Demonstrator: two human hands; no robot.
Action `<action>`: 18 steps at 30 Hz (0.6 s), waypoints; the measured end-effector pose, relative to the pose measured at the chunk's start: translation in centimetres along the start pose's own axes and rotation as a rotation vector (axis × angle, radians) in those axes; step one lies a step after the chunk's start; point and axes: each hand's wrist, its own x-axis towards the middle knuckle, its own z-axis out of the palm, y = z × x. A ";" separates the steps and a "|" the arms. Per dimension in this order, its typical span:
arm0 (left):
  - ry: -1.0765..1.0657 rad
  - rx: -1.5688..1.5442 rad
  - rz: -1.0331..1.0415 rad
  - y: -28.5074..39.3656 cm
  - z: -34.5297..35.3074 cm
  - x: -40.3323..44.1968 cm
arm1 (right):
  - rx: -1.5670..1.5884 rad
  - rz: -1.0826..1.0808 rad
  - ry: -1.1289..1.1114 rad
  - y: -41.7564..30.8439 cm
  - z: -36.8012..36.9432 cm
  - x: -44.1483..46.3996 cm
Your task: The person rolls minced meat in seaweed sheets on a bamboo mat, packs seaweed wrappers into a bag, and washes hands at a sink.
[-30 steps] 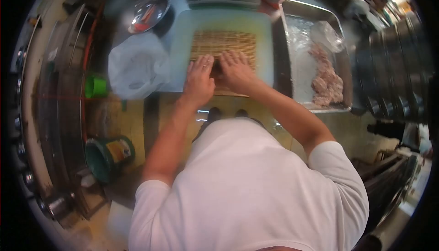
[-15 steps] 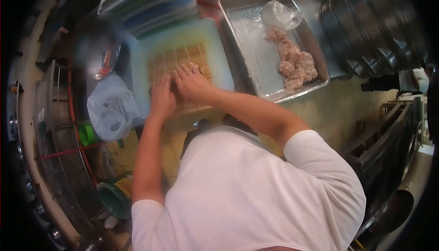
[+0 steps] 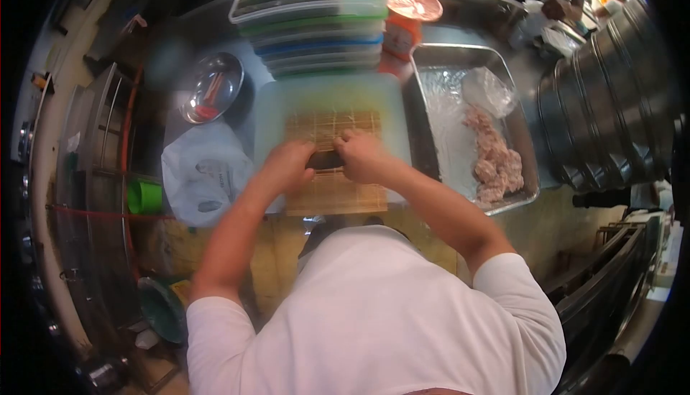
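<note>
A bamboo mat point(image 3: 336, 197) lies on a pale cutting board point(image 3: 272, 118), its near end reaching over the board's front edge. Across the mat's middle is a dark roll point(image 3: 328, 159), partly covered by fingers. My left hand point(image 3: 291, 163) has its fingers curled over the roll's left end. At the other end, my right hand point(image 3: 361, 156) is curled over the roll and the mat in the same way. Both hands are closed, and the mat shows in front of them and behind them.
Right of the board, a metal tray point(image 3: 530, 179) holds minced meat point(image 3: 496, 161) and a plastic bag. Stacked containers point(image 3: 316, 35) stand behind. To the left are a metal bowl point(image 3: 237, 71) and a white plastic bag point(image 3: 205, 172). Metal steamers point(image 3: 600, 107) rise at the far right.
The view has swung back from its tilt. My hands have gone from lying flat on the mat to curled round a dark roll, and more of the mat's near part shows.
</note>
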 end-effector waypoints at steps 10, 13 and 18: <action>0.365 0.115 0.298 -3.3 -22.2 8.8 | -0.162 -0.026 0.271 -0.3 -23.1 10.3; 0.470 0.227 0.362 -5.9 -26.7 13.4 | -0.224 0.052 0.291 1.8 -26.8 16.0; 0.269 0.338 0.217 -8.9 -31.2 19.2 | -0.169 0.016 0.338 5.7 -27.9 22.6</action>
